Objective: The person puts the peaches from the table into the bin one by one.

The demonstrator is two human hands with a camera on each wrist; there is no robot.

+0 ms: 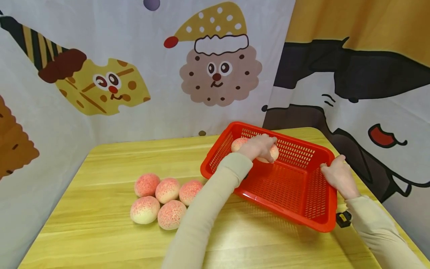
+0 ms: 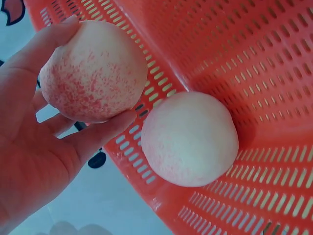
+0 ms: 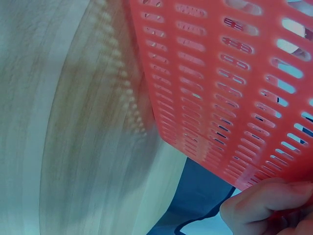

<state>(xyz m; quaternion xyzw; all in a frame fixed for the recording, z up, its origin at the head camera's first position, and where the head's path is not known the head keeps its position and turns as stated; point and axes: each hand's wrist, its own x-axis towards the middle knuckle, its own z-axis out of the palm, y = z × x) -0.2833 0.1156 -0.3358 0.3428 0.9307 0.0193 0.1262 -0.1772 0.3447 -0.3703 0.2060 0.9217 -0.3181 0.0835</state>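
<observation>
My left hand (image 1: 256, 146) reaches into the red plastic basket (image 1: 285, 215) and holds a pink-speckled peach (image 2: 93, 71), thumb and fingers curled round its sides. Beside it in the basket lies a second, paler peach (image 2: 190, 139), close to the slotted wall; in the head view this peach (image 1: 238, 144) shows just left of the hand. At the basket's right end my right hand (image 1: 339, 177) grips the rim. Its curled fingers (image 3: 264, 205) show at the rim in the right wrist view, where the slotted wall slants over the wooden table and casts a dotted shadow.
Several more peaches (image 1: 168, 190) sit grouped on the wooden table (image 1: 100, 243), left of the left forearm. A cloth with cartoon figures (image 1: 220, 74) hangs behind the table and along its sides. A dark wrist device (image 1: 343, 219) shows at the right sleeve.
</observation>
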